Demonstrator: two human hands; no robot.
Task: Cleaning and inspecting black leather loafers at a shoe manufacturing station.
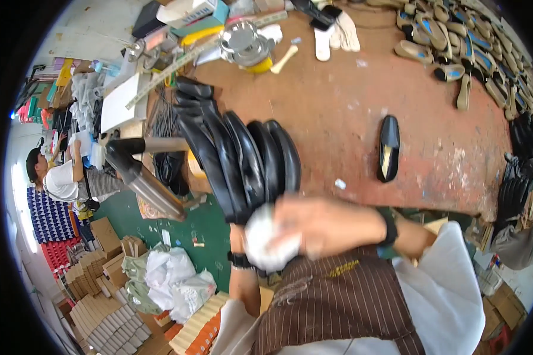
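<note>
My right hand (323, 226) reaches in from the right, blurred by motion, its fingers curled over a white round thing (266, 239). Smearing hides what that thing is made of. My left forearm (243, 287), with a dark watch at the wrist, rises from below to just behind the white thing. The left hand's fingers are hidden there, close to the lower ends of the black shoes. Several glossy black shoes (244, 157) lean side by side in a row just beyond my hands. A single black shoe with a pale insole (389, 148) stands apart on the worn table (337, 94).
A metal post with an angled arm (145, 177) stands left of the black shoes. Beige shoes (432, 32) are piled at the far right, black ones (518, 171) below them. A metal pot (243, 44) sits at the back. A person (62, 180) is at the far left.
</note>
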